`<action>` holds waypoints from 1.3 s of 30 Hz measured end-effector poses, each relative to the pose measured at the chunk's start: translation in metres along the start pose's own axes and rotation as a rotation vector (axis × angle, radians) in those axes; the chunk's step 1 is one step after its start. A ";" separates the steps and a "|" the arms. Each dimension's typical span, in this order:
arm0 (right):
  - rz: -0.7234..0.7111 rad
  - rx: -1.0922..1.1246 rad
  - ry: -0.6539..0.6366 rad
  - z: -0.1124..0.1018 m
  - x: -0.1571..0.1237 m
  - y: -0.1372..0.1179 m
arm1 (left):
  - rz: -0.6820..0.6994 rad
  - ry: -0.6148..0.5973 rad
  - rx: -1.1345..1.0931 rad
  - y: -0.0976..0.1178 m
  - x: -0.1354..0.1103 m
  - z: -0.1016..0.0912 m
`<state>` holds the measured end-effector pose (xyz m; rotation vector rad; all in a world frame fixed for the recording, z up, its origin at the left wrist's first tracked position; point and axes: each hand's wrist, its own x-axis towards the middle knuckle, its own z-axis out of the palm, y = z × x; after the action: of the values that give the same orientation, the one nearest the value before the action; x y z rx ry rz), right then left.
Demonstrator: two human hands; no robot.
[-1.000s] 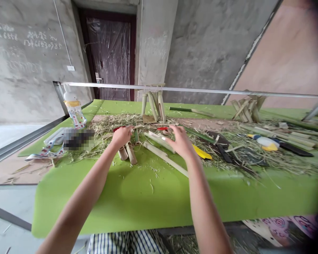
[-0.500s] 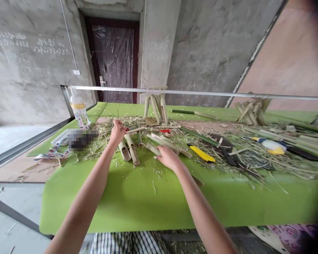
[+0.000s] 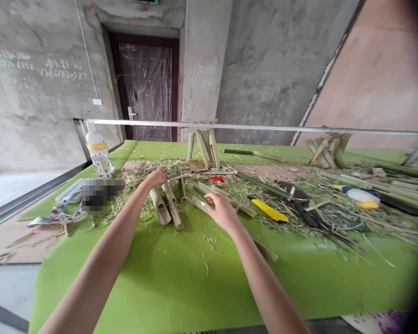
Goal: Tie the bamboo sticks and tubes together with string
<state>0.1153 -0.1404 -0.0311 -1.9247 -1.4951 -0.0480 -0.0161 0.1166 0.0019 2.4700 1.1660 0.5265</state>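
Nearest to me is the green top of the bench (image 3: 153, 287). A long bamboo strip (image 3: 266, 251) slants from near right to far left, one end poking out past my right arm (image 3: 255, 266). My right grip (image 3: 222, 212) is over its middle and hides it, so I think it is one piece but can't be sure. The fingers are bent; I can't tell if they hold it. Its other end peeks out just left of the fingertips. So the right grip is the nearer one.

Two fat bamboo tubes (image 3: 157, 199) lie left of that end. Just past them, my left grip (image 3: 156, 176) has its fingers curled in; I can't tell what is inside. A thin stick (image 3: 179, 177) lies right beside it. Farther back, a bunch of bamboo legs (image 3: 202, 147) stands on the bench.
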 end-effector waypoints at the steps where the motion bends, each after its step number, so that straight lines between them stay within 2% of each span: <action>1: -0.004 0.015 0.015 0.000 0.000 0.000 | 0.016 -0.021 0.024 -0.001 0.004 0.001; 6: 0.012 0.100 0.079 -0.003 0.006 0.001 | 0.093 -0.031 0.133 -0.004 0.016 0.002; 10: 0.037 0.273 0.118 -0.010 0.028 -0.002 | 0.146 0.001 0.156 0.001 0.012 -0.019; 14: 0.183 0.626 0.101 -0.020 0.063 -0.015 | 0.267 0.055 0.119 0.019 -0.013 -0.050; 16: 0.261 0.812 0.094 -0.023 0.076 -0.021 | 0.348 0.066 0.106 0.029 -0.030 -0.059; 18: 0.276 0.935 0.097 -0.024 0.082 -0.023 | 0.397 0.037 0.103 0.037 -0.045 -0.060; 22: 0.238 1.035 0.115 -0.020 0.080 -0.014 | 0.419 -0.018 0.111 0.045 -0.062 -0.055; 25: 0.288 1.092 0.086 -0.016 0.076 -0.004 | 0.364 -0.016 0.179 0.049 -0.067 -0.053; 26: 0.318 1.113 0.093 -0.015 0.075 -0.002 | 0.349 0.039 0.227 0.050 -0.069 -0.053; 29: 0.442 1.151 0.172 -0.012 0.074 -0.002 | 0.379 0.309 0.352 0.059 -0.078 -0.046; 30: 0.481 1.160 0.193 -0.011 0.074 -0.003 | 0.392 0.347 0.362 0.063 -0.081 -0.042; 31: 0.511 1.173 0.208 -0.010 0.073 -0.004 | 0.396 0.327 0.360 0.067 -0.084 -0.037; 35: 0.548 1.256 0.230 -0.007 0.072 -0.008 | 0.417 0.092 0.419 0.079 -0.091 -0.014; 39: 0.496 1.291 0.237 -0.002 0.073 -0.004 | 0.486 0.075 0.546 0.081 -0.091 -0.002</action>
<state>0.1369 -0.0796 0.0032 -1.0646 -0.5298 0.7061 -0.0180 -0.0030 0.0253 3.2634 0.7988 0.4724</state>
